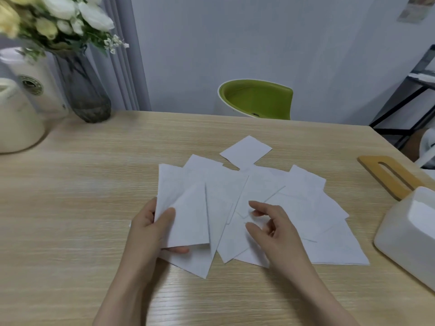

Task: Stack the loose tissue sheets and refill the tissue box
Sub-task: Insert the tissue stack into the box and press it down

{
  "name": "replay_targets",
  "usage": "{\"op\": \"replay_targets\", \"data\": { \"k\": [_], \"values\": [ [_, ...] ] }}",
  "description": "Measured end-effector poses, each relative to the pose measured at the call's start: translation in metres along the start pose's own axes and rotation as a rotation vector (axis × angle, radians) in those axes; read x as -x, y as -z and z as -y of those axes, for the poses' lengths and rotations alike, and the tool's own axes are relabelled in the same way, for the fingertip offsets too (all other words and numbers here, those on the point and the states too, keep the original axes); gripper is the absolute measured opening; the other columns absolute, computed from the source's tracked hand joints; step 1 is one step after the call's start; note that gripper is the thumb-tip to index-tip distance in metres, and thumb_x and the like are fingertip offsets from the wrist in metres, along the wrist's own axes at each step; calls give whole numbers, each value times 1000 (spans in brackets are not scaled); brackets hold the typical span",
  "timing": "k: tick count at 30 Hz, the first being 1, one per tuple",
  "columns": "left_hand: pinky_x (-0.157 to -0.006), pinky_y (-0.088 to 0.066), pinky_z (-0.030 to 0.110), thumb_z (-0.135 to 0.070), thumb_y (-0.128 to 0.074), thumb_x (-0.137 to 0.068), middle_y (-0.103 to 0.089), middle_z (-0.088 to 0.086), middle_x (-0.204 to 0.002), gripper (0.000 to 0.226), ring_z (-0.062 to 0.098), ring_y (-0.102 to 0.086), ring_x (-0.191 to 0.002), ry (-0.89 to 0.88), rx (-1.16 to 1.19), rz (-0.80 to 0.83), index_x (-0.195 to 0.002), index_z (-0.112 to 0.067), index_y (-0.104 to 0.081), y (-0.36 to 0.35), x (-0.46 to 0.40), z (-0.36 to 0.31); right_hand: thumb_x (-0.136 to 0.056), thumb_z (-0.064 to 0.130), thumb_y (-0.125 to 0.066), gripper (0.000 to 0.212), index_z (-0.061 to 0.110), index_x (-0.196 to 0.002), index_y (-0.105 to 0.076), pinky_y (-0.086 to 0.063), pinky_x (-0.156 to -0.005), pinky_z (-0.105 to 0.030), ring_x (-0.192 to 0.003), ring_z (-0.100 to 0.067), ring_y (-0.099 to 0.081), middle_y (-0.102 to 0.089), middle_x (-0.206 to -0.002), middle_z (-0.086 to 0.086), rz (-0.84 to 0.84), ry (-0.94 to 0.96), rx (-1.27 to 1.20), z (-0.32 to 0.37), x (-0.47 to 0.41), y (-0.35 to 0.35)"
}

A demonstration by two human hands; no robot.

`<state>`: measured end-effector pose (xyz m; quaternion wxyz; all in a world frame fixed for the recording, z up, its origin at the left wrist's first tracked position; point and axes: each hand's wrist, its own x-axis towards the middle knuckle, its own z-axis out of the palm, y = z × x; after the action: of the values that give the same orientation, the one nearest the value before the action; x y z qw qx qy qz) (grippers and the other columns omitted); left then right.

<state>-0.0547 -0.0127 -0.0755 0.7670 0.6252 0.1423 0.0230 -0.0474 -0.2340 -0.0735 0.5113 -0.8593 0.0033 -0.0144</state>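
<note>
**Loose tissues fanned out, box open and waiting**

Broad pale wood-grain worktop carrying everything; on its right edge a white rectangular plastic tissue box, open at the top, with its flat bamboo slotted lid lying just behind it; across the middle a scattered fan of thin white square tissue sheets, overlapping one another at odd angles, one square lying slightly apart at the far side.

Left hand holding a sheet or two lifted off the pile, thumb on top and fingers beneath, near the left edge; right hand holding nothing, fingers loosely bent, hovering over the middle of the fan.

Likely very light, limp and easily creased; apt to slide over each other and over the smooth wood, and to lift in any draught; best pinched gently at an edge or corner, or swept together with flat fingers; squared by tapping the edges, then gripped as a stack along opposite sides for lowering into the box.
</note>
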Motion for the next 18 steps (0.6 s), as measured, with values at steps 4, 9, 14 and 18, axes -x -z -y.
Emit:
{"op": "replay_targets", "data": {
  "k": [4, 9, 14, 18],
  "values": [
    [-45, -54, 34, -6, -58, -93, -68, 10, -94, 18, 21, -66, -70, -22, 42, -52, -106, -15, -66, 19, -5, 6, -86, 19, -64, 33, 36, -114, -58, -38, -69, -16, -65, 2, -49, -53, -107, 17, 15, 17, 117, 1, -9, -9],
    [-47, -55, 36, -22, -63, -74, -69, 12, -99, 38, 24, -67, -73, -12, 70, -68, -111, -13, -65, 23, -6, 12, -86, 23, -64, 34, 32, -119, -60, -37, -75, -19, -71, 13, -48, -52, -110, 17, 43, 55, 201, 9, -21, -23],
    [-46, -54, 36, -3, -56, -94, -68, 13, -99, 21, 24, -67, -73, -15, 77, -86, -112, -10, -64, 21, -6, 12, -85, 34, -63, 43, 30, -127, -54, -42, -85, -26, -100, -2, -54, -45, -121, 14, 101, 34, 359, 21, -46, -35],
    [-47, -55, 36, -3, -54, -94, -68, 12, -98, 20, 24, -67, -72, -12, 82, -100, -109, -12, -65, 20, -6, 10, -79, 41, -67, 45, 30, -120, -52, -38, -78, -26, -98, -9, -53, -45, -110, 12, 166, -7, 459, 26, -54, -39]
  ]
}}
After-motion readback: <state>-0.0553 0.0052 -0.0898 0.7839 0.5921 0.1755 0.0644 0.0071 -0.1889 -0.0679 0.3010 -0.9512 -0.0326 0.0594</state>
